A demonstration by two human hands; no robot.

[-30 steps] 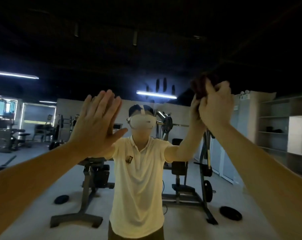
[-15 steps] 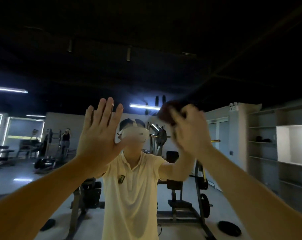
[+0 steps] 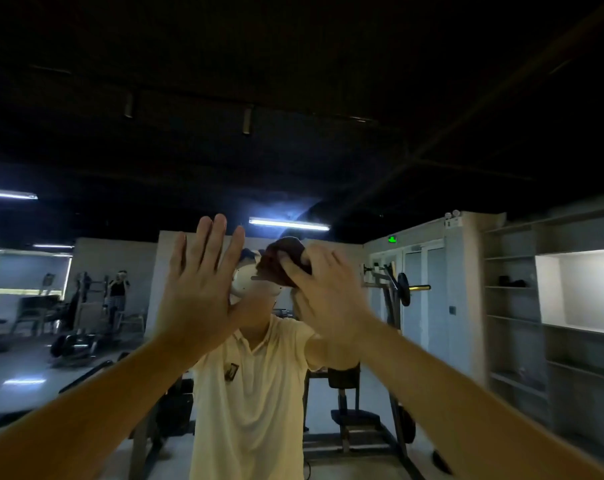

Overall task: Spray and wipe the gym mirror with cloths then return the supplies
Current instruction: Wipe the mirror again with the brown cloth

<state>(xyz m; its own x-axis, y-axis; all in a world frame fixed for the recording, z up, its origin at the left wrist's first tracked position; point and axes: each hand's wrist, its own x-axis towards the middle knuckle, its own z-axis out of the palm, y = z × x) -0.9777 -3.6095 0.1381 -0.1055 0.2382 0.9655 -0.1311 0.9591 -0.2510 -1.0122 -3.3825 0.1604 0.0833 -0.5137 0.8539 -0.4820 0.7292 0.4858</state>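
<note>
The gym mirror (image 3: 328, 150) fills the whole view in front of me and shows my own reflection in a cream polo shirt. My left hand (image 3: 196, 289) lies flat against the glass with its fingers straight and together. My right hand (image 3: 325, 292) presses a dark reddish-brown cloth (image 3: 280, 263) to the mirror at head height, its fingers curled over the bunched fabric. The cloth sits just right of my left hand. No spray bottle is in view.
Everything else is a reflection: a weight machine with plates (image 3: 402, 289) at centre right, grey shelving (image 3: 515, 306) on the right, exercise equipment (image 3: 82, 323) and another person (image 3: 118, 292) at the far left, ceiling strip lights (image 3: 288, 225).
My right hand has slid the cloth leftward and down across the glass, close to my left hand. My left hand stays flat on the mirror. My view has tilted upward.
</note>
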